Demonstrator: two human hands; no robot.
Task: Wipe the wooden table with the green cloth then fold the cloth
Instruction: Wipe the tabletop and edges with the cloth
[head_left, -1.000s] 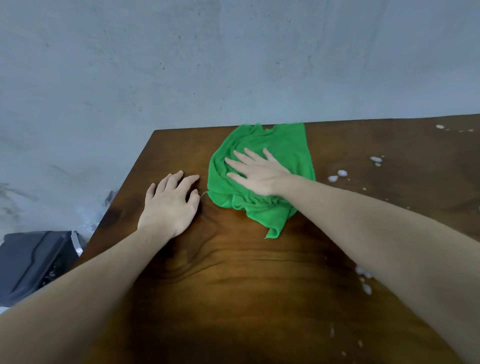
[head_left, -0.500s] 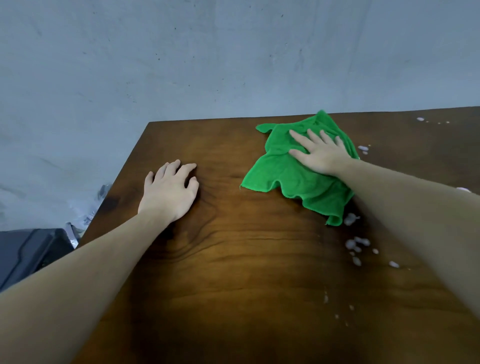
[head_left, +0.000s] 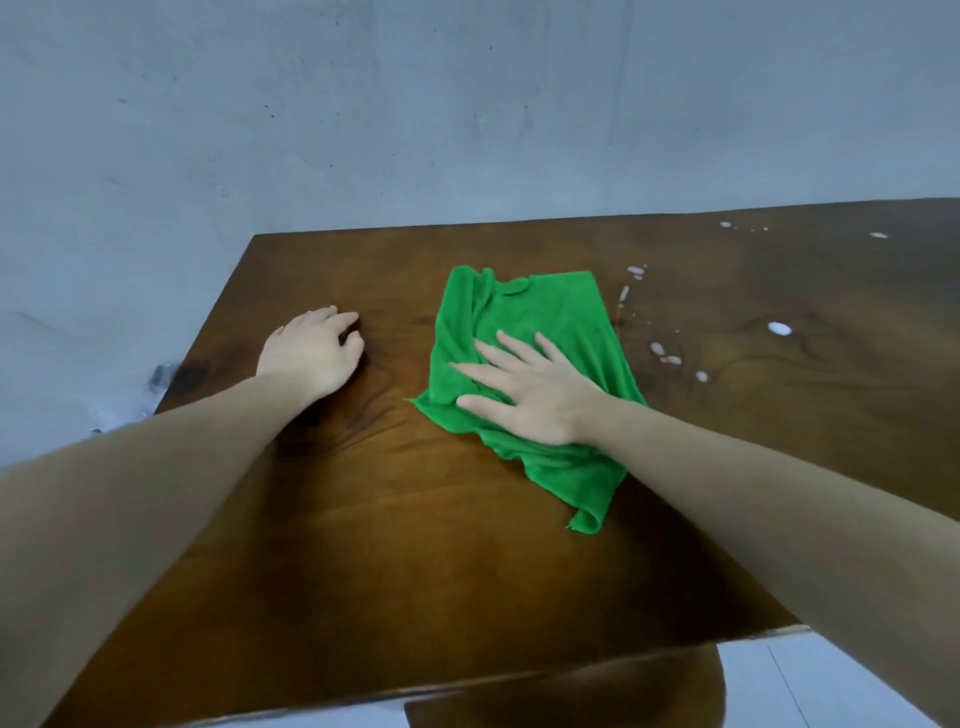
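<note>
Green cloth (head_left: 540, 332) is pressed flat on wooden counter (head_left: 415, 545) under splayed, straight fingers (head_left: 485, 375) of rt hand (head_left: 535, 402); lt hand (head_left: 311, 353) is rested beside, loosely curled, w/ nothing held.

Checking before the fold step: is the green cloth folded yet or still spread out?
Not folded: the green cloth lies loosely spread and rumpled on the wooden table, pressed flat under the right hand.

Wooden table (head_left: 415, 571): green cloth (head_left: 545, 322) rumpled flat on top; white droplets (head_left: 779, 328) scattered right of cloth.
</note>
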